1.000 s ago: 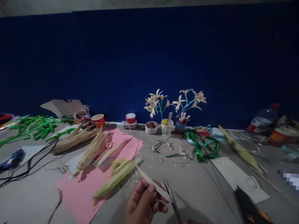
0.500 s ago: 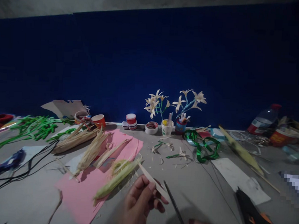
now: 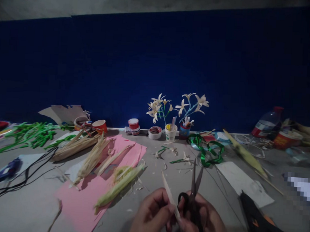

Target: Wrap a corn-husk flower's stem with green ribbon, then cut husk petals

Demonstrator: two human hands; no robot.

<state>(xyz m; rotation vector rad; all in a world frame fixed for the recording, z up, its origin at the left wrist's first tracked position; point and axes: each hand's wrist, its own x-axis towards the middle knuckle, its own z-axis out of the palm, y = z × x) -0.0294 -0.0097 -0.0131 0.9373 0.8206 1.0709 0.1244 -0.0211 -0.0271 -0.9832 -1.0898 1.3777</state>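
Observation:
My left hand [image 3: 151, 216] is closed in a pinch on a thin pale husk strip [image 3: 169, 194] that slants up and to the left. My right hand [image 3: 206, 222] is wrapped round the dark handles of a pair of scissors [image 3: 195, 187]. The blades point up and away from me and stand slightly apart. Both hands meet low in the middle of the view, over the grey table [image 3: 30, 206]. Just left of them a green corn cob [image 3: 120, 187] lies on a pink paper sheet [image 3: 88, 199].
Dried husk bundles [image 3: 90, 157] and green stems [image 3: 26, 133] lie at left with a blue glue gun [image 3: 3, 172]. Paper flowers in cups [image 3: 176, 112], small jars, green ribbon [image 3: 207, 150], a bottle [image 3: 266, 123] and a black glue gun [image 3: 263, 225] fill the back and right.
My right hand has risen into view and turned the scissors from slanting to upright, blades apart. My left hand tipped the husk strip more upright and came closer to the right hand.

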